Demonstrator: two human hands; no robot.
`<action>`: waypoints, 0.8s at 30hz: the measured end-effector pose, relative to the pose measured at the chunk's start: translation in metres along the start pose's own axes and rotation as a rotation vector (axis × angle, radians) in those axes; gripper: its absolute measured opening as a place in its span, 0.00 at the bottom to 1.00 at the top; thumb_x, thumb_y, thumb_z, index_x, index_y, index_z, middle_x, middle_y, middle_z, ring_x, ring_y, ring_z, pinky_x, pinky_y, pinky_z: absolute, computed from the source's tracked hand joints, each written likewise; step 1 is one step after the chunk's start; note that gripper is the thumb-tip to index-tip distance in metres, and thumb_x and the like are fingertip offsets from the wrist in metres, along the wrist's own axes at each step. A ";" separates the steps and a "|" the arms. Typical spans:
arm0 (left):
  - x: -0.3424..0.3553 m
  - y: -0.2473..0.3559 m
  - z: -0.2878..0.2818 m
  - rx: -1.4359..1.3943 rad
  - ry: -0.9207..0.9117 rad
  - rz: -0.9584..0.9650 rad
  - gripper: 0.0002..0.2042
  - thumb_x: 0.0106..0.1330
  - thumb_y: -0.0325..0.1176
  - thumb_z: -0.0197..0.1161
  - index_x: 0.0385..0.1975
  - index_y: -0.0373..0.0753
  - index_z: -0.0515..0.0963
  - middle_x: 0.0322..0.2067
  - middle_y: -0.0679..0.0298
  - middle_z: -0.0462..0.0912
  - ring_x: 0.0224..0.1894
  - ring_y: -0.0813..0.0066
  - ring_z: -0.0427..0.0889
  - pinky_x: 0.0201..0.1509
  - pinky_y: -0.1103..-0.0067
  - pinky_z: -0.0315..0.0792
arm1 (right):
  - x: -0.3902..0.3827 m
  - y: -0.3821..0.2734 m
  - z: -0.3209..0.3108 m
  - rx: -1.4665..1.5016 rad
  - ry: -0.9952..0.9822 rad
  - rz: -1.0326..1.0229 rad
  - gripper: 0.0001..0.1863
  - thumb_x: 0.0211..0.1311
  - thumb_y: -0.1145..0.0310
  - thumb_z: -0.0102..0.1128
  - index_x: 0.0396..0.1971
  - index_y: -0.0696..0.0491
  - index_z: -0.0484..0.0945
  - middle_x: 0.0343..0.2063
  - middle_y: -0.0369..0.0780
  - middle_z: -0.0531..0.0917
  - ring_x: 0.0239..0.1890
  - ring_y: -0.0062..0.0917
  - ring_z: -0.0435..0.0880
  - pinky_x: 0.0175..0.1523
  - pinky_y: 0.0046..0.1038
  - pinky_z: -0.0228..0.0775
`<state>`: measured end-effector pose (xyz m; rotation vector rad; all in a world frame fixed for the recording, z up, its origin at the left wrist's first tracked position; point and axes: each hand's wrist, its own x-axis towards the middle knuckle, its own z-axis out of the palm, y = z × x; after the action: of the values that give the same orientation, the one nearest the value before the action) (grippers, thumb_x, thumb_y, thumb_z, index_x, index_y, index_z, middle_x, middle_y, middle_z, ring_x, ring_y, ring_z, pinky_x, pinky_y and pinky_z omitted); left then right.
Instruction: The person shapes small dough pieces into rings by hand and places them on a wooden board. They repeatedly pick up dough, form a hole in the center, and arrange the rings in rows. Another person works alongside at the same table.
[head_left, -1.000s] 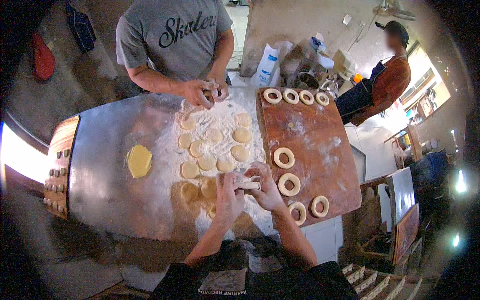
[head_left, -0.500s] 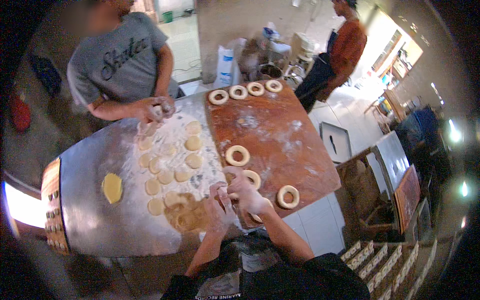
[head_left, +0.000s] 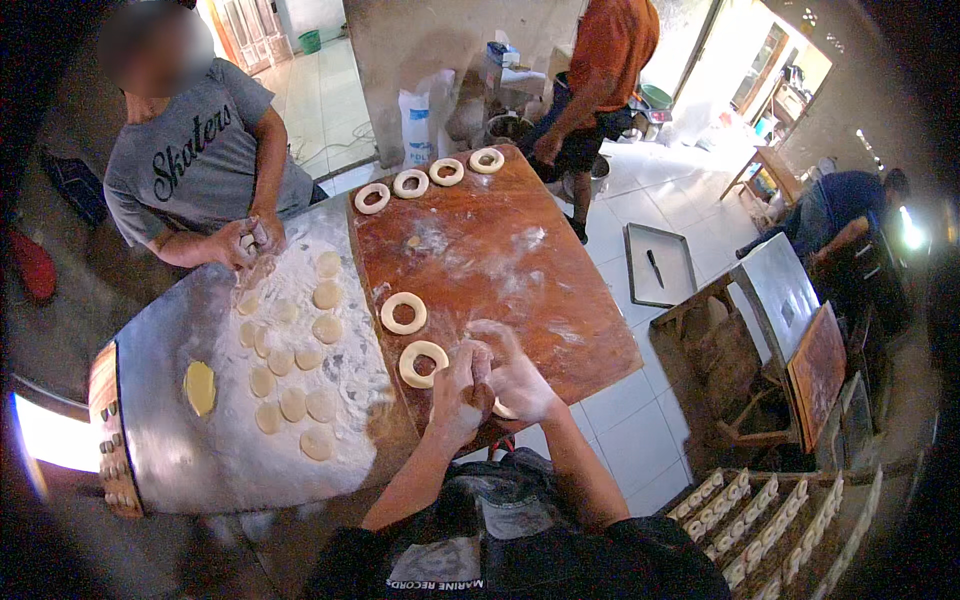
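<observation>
The person's curled left hand (head_left: 460,388) and blurred right hand (head_left: 518,380) meet above the brown wooden board (head_left: 565,320), grip unclear; pale dough rings (head_left: 404,297) lie spaced on it, likely against sticking.

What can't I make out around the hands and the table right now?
All in the head view:
- Whatever is between the left hand and right hand: hidden by the hands; the right one's fingers are also blurred.
- Pale dough under the right hand: mostly covered by it.
- Piece in the grey-shirted co-worker's hands: small, partly covered.
- Person in orange: head cut off by the upper edge.
</observation>
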<state>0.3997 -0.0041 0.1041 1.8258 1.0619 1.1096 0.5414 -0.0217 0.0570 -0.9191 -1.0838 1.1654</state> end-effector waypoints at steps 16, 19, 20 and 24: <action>0.027 -0.012 0.036 0.318 -0.022 -0.036 0.10 0.76 0.41 0.53 0.49 0.46 0.69 0.31 0.51 0.84 0.30 0.39 0.83 0.31 0.52 0.74 | 0.028 -0.042 -0.034 1.003 -0.137 0.191 0.26 0.75 0.52 0.51 0.66 0.47 0.63 0.44 0.41 0.82 0.32 0.24 0.82 0.27 0.22 0.74; 0.021 -0.010 0.032 0.290 0.012 -0.068 0.10 0.76 0.41 0.53 0.48 0.44 0.68 0.33 0.49 0.83 0.33 0.38 0.82 0.31 0.53 0.75 | 0.036 -0.029 -0.039 0.219 0.002 0.281 0.29 0.76 0.55 0.53 0.69 0.51 0.60 0.47 0.40 0.78 0.38 0.22 0.80 0.34 0.21 0.73; 0.021 -0.012 0.032 0.308 0.015 -0.058 0.10 0.77 0.40 0.52 0.48 0.43 0.67 0.34 0.48 0.83 0.34 0.38 0.82 0.32 0.53 0.75 | 0.038 -0.023 -0.037 0.057 -0.173 0.262 0.27 0.76 0.54 0.51 0.68 0.52 0.63 0.47 0.39 0.78 0.37 0.21 0.80 0.35 0.21 0.74; 0.038 -0.034 0.034 0.216 0.126 -0.010 0.14 0.76 0.43 0.53 0.49 0.39 0.65 0.35 0.44 0.82 0.39 0.35 0.81 0.39 0.50 0.74 | 0.066 -0.001 -0.033 -0.312 -0.173 -0.067 0.26 0.79 0.46 0.42 0.61 0.51 0.73 0.47 0.36 0.76 0.42 0.22 0.79 0.48 0.24 0.73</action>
<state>0.4329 0.0379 0.0736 1.9347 1.3065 1.1533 0.5768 0.0423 0.0609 -1.0248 -1.4553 1.0516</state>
